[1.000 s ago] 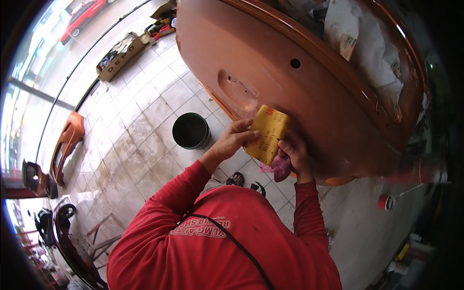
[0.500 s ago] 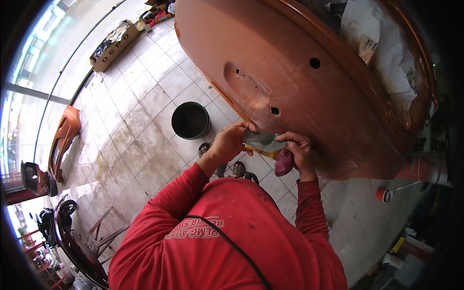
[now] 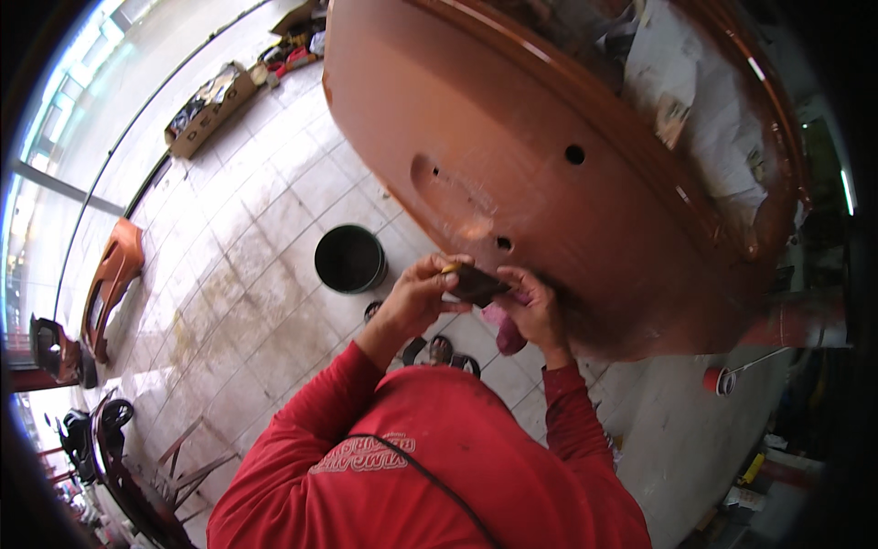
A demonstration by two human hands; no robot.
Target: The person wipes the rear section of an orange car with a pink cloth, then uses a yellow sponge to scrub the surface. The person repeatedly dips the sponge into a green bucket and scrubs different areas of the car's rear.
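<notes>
Dark, yellow-edged sandpaper (image 3: 477,285) | our left fingers (image 3: 426,269) pinch it | right fingers (image 3: 523,278) too, plus pink wad (image 3: 508,335) | pale shirt lettering (image 3: 363,452)

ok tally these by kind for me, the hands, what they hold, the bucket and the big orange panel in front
left hand and right hand: 2 hands
dark sheet: 1
pink wad: 1
dark bucket: 1
big orange panel: 1
total: 6
</notes>
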